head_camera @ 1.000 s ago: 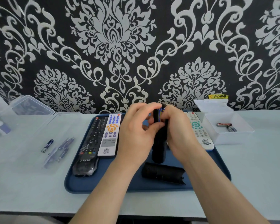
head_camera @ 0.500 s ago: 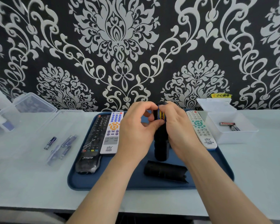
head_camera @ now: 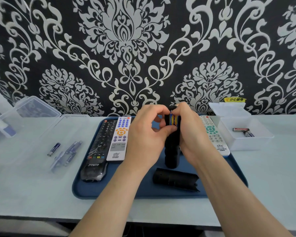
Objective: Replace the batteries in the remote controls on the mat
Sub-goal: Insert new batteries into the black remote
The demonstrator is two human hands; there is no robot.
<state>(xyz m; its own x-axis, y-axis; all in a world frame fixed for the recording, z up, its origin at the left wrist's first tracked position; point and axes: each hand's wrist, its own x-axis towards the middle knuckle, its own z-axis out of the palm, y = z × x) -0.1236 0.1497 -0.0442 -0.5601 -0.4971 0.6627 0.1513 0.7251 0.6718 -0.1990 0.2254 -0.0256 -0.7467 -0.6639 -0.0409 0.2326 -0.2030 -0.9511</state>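
A black remote (head_camera: pixel 172 151) is held upright over the blue mat (head_camera: pixel 143 190), its back towards me. My left hand (head_camera: pixel 143 139) grips its left side, thumb against a colourful battery (head_camera: pixel 173 119) in the open compartment. My right hand (head_camera: pixel 193 134) wraps the right side, fingertips pinching the battery's top. The loose black battery cover (head_camera: pixel 175 179) lies on the mat in front. Also on the mat lie a black remote (head_camera: pixel 99 147), a white remote with orange buttons (head_camera: pixel 119 137) and a white remote with green buttons (head_camera: pixel 214 135).
Several blue batteries (head_camera: pixel 65 151) lie in a clear tray (head_camera: pixel 32 147) on the left. A clear box (head_camera: pixel 246 134) on the right holds two batteries (head_camera: pixel 243 130). Its lid (head_camera: pixel 229 108) stands behind. Another clear container (head_camera: pixel 24 113) sits far left. The patterned wall rises right behind the table.
Both hands stay on the upright black remote; the fingers have shifted slightly around the battery at its top. The camera view has drifted a little.
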